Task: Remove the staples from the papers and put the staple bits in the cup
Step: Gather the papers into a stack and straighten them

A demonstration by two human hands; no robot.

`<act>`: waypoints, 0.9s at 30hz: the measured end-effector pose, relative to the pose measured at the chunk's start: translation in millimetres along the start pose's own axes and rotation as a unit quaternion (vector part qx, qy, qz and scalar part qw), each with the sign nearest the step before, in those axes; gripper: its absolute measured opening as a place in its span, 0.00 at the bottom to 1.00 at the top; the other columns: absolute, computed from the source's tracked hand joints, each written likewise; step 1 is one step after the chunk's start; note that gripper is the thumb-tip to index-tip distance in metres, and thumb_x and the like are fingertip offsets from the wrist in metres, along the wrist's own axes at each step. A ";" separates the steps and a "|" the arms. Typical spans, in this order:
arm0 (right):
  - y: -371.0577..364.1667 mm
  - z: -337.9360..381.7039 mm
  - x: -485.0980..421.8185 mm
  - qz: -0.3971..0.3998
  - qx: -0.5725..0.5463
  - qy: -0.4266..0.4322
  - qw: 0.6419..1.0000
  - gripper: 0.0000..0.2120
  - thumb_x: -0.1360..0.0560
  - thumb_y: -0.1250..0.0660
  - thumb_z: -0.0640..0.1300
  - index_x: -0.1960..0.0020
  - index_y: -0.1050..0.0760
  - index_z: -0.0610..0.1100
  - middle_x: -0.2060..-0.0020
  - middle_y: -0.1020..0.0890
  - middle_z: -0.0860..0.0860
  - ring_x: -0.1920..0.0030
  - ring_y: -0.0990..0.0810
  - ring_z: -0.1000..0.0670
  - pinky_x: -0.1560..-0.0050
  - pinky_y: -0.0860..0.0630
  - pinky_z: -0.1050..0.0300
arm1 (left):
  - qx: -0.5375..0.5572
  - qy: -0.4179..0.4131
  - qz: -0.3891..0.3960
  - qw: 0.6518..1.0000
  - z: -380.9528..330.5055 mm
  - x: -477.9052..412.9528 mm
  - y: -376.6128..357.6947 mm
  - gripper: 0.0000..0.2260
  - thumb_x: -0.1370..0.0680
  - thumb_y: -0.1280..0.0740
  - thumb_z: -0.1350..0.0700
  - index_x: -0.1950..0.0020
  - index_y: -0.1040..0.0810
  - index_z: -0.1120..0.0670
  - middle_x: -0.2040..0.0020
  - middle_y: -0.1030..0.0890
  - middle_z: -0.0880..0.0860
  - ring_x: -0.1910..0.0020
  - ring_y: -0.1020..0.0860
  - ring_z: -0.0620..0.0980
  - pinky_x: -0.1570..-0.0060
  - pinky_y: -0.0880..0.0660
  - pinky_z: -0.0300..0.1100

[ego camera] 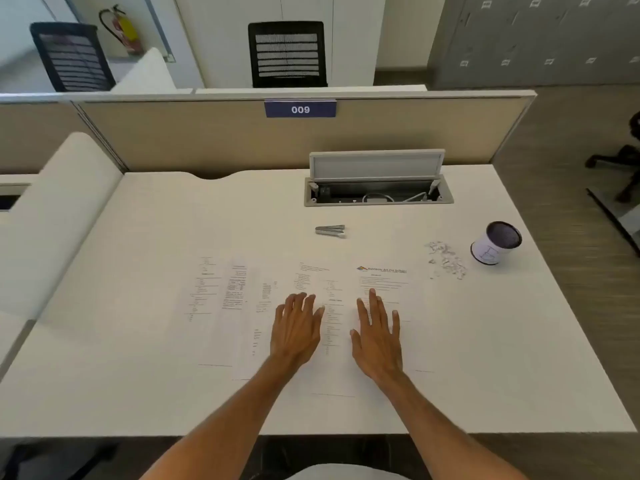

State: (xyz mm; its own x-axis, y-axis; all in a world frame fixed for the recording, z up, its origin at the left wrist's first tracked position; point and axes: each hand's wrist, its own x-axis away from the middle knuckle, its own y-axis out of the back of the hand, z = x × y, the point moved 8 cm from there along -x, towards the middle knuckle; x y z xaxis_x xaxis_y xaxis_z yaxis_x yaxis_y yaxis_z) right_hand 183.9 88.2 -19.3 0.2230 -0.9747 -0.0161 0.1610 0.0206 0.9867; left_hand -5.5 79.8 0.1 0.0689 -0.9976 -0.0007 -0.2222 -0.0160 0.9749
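Head view. Item: my left hand [296,327], well left of the cup [495,242] and nearer to me, palm down, fingers straight and slightly spread, lying flat on the papers [242,306]; it holds nothing.

Item: my right hand [379,336], between the left hand and the cup and nearer to me than the cup. It is likewise flat with straight fingers, resting on a sheet with a coloured letterhead; nothing gripped.

Item: papers, several printed sheets overlapping in a row on the white surface [138,375], all left of the cup.

Item: staple bits [445,259], a small loose pile on the bare surface just left of the cup, outside it and apart from its wall.

Item: cup, white wall, dark inside, near the right edge of the surface; I cannot tell its contents.

Item: metal staple remover [330,231], lying well left of the cup at about the same depth.

Item: cable hatch [377,194], lid raised, left of and beyond the cup.

Item: partition [207,133] bearing a "009" plate [300,109], beyond the cup.
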 end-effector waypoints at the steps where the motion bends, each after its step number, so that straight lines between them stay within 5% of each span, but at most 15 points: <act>1: -2.7 -2.7 1.3 0.017 -0.001 -0.003 1.000 0.36 0.20 0.33 0.53 0.16 0.40 0.46 0.14 0.49 0.42 0.16 0.42 0.41 0.19 0.42 0.32 | 0.007 -0.001 0.007 1.000 -1.7 -0.8 -1.9 0.23 0.12 0.48 0.43 0.25 0.24 0.52 0.27 0.21 0.52 0.27 0.24 0.56 0.31 0.24 0.55; 6: 4.9 -23.9 0.8 0.040 -0.024 -0.030 0.998 0.39 0.21 0.31 0.51 0.15 0.42 0.47 0.14 0.52 0.44 0.15 0.45 0.43 0.17 0.46 0.34 | 0.005 -0.025 0.034 0.999 -14.5 -7.0 -9.9 0.15 0.12 0.40 0.50 0.28 0.22 0.52 0.29 0.21 0.53 0.35 0.22 0.56 0.38 0.23 0.53; 11: 10.2 -75.7 -7.3 0.034 -0.066 -0.177 0.981 0.42 0.24 0.27 0.51 0.16 0.41 0.42 0.15 0.47 0.40 0.17 0.42 0.39 0.19 0.45 0.33 | 0.018 -0.032 0.077 0.996 -40.7 -11.7 -19.4 0.17 0.14 0.40 0.54 0.25 0.24 0.52 0.29 0.22 0.51 0.34 0.24 0.54 0.37 0.27 0.49; 16: 7.7 -113.2 -14.6 0.073 -0.045 -0.237 0.968 0.48 0.24 0.29 0.61 0.15 0.47 0.40 0.16 0.45 0.38 0.18 0.42 0.38 0.20 0.42 0.35 | 0.058 0.139 0.072 0.986 -32.8 -15.1 -21.4 0.23 0.17 0.35 0.53 0.22 0.29 0.54 0.24 0.26 0.53 0.27 0.28 0.57 0.30 0.28 0.54; 19: 3.9 -117.4 -15.2 0.098 -0.038 -0.216 0.971 0.44 0.22 0.32 0.63 0.16 0.45 0.42 0.18 0.41 0.39 0.20 0.39 0.39 0.24 0.34 0.38 | 0.072 0.223 0.098 0.967 -15.2 -10.2 -32.9 0.29 0.18 0.33 0.50 0.19 0.35 0.57 0.22 0.31 0.57 0.25 0.31 0.60 0.28 0.31 0.58; 27: 14.3 -120.6 -24.7 0.098 -0.021 -0.168 0.981 0.36 0.23 0.27 0.56 0.20 0.35 0.45 0.33 0.29 0.41 0.35 0.28 0.40 0.46 0.23 0.43 | 0.134 0.281 0.098 0.945 -7.9 -15.4 -41.8 0.30 0.19 0.31 0.51 0.20 0.36 0.58 0.23 0.33 0.58 0.25 0.31 0.62 0.29 0.30 0.60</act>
State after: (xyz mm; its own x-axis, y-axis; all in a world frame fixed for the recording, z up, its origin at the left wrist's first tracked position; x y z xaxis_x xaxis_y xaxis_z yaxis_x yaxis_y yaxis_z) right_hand 296.7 139.5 -24.2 -0.0749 -0.9692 0.2347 0.1880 0.2175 0.9578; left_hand 10.4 96.4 -38.9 0.4898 -0.7917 0.3650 -0.5167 0.0736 0.8530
